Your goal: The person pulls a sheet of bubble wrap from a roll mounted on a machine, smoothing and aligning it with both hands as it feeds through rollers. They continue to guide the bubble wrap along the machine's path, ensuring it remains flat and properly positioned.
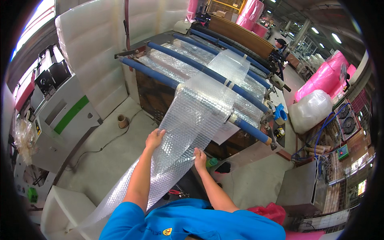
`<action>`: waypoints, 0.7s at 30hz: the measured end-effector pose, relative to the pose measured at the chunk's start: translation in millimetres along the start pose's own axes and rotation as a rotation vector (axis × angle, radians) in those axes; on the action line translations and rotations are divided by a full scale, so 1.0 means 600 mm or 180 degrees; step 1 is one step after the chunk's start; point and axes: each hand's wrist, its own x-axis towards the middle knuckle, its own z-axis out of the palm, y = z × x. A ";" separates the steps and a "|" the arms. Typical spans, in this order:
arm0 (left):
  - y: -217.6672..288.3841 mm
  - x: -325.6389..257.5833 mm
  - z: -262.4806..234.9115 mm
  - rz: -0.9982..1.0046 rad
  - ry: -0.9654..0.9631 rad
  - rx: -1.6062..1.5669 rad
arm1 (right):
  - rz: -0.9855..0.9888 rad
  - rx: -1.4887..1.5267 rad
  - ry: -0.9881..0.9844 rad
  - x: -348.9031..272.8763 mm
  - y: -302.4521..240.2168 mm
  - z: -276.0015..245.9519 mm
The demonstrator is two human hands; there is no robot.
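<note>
A long clear sheet of bubble wrap (188, 116) runs from the machine's blue rollers (208, 71) down between my arms. It trails away past my left side to the lower left. My left hand (155, 139) is closed on the sheet's left edge, its fingers partly hidden. Across from it, my right hand (199, 158) pinches the right edge, a little nearer to me. Below the front roller, the stretch between my hands sags slightly and shines. Farther back, the film passes over and under several blue bars.
A grey machine with a green stripe (71, 114) stands at left, near a cardboard tube (122, 121) and cable on the floor. Red-handled pliers (177, 193) lie under the sheet. Pink rolls (320, 78) and a metal cabinet (298, 184) are at right; a person (280, 43) is far off.
</note>
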 end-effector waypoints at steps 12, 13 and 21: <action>0.025 -0.028 0.020 0.0222 0.0348 0.0653 | -0.0092 -0.0429 0.0303 0.004 0.001 0.004; 0.023 -0.027 0.021 0.0246 0.0389 0.0653 | -0.0120 -0.0482 0.0330 0.005 0.006 0.005; 0.023 -0.030 0.028 0.0339 0.0494 0.0768 | -0.0321 -0.0551 0.0575 0.012 0.048 0.011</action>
